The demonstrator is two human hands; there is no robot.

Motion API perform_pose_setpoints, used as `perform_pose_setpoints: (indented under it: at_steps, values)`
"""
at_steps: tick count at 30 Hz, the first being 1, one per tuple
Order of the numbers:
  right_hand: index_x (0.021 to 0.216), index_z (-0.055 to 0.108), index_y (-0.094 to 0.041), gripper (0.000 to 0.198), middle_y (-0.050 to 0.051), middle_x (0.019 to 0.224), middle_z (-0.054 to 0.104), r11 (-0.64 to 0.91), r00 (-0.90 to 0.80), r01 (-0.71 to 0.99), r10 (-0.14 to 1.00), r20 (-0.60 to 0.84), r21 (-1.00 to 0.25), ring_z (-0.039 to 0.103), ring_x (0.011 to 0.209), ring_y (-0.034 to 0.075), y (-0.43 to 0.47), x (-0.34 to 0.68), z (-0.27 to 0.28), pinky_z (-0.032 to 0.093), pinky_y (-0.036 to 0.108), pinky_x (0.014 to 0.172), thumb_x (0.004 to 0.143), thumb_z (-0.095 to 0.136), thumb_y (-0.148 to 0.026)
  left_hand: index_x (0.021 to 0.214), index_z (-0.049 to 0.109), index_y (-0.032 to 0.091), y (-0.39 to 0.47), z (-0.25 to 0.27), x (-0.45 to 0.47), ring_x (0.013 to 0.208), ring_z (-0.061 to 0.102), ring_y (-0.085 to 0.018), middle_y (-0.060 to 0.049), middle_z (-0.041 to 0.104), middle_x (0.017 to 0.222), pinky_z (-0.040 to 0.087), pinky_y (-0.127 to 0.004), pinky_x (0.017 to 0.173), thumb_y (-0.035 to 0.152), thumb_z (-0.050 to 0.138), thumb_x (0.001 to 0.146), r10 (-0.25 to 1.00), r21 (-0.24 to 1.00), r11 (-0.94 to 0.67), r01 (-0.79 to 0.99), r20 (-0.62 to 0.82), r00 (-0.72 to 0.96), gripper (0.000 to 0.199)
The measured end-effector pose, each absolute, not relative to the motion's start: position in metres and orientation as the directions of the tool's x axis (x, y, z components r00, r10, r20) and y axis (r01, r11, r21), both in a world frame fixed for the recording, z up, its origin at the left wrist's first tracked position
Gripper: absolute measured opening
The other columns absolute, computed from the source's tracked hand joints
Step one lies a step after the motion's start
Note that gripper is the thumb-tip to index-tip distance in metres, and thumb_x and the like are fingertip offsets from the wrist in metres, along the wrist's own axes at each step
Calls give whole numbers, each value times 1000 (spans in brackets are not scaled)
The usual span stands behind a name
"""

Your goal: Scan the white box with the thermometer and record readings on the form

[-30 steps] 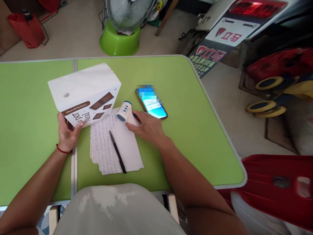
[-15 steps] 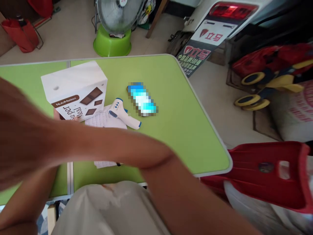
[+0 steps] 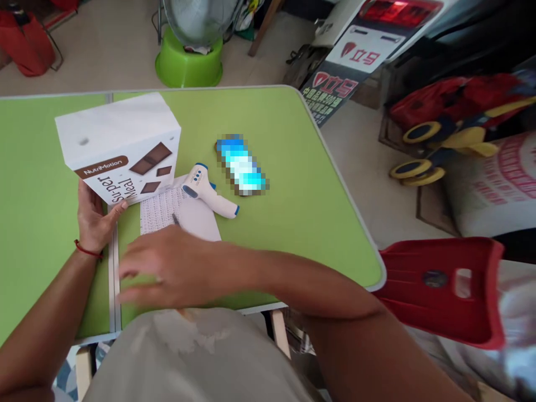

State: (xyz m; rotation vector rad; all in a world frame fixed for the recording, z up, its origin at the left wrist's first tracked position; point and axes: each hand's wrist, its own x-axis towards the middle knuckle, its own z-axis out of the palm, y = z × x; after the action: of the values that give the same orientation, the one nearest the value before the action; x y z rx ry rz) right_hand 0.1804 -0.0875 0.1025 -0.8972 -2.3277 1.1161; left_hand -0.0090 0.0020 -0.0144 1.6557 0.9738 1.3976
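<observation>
A white box (image 3: 121, 128) printed "NutriMotion" stands tilted on the green table. My left hand (image 3: 95, 218), with a red string bracelet at its wrist, grips the box's lower left corner; some of its fingers are hidden behind the box. Above the near part of the table is my right hand (image 3: 163, 265), blurred by motion, its fingers apart and nothing in them. Beyond that hand lie printed paper sheets (image 3: 157, 209) with a white and blue infrared thermometer (image 3: 209, 192) resting partly on them. A dark slim object, perhaps a pen, shows on the paper beside the right hand.
A phone (image 3: 242, 166) with a blurred-out screen lies on the green table (image 3: 305, 223). Past the far edge, a fan (image 3: 201, 19) sits on a green plastic stool (image 3: 188, 61). A red plastic chair (image 3: 444, 285) stands at the right, near a scooter's rear (image 3: 355, 50).
My right hand and forearm have swung from the far left, close to the camera, back right and down over the table's near side. The left hand, still on the box, is now uncovered.
</observation>
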Motion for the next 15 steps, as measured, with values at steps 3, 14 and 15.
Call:
perform_pose_setpoints:
  at_steps: [3,14,15]
  values:
    - [83,63,-17,15,5,80,70,295,-419,735,906,-66,-611,61,73,17,-92,221,72,39,28,62,89,60,-31,125,47,26,1,-16,-8,127,51,-31,-12,54,130,41,-53,111,45,88,63,897,893,-437,107,423,127,77]
    - [96,55,-16,23,3,70,68,120,-217,873,963,-157,-472,61,60,18,-117,224,19,26,27,53,84,65,-32,122,42,28,-8,-13,-7,124,50,-28,-9,48,130,48,-47,102,45,83,68,915,896,-404,186,395,83,70]
    - [95,55,-16,20,2,69,67,124,-218,868,965,-145,-480,60,59,17,-117,224,18,27,27,53,84,63,-29,121,42,27,-10,-11,-8,121,51,-27,-8,48,127,50,-45,97,44,83,69,896,868,-441,229,441,54,68]
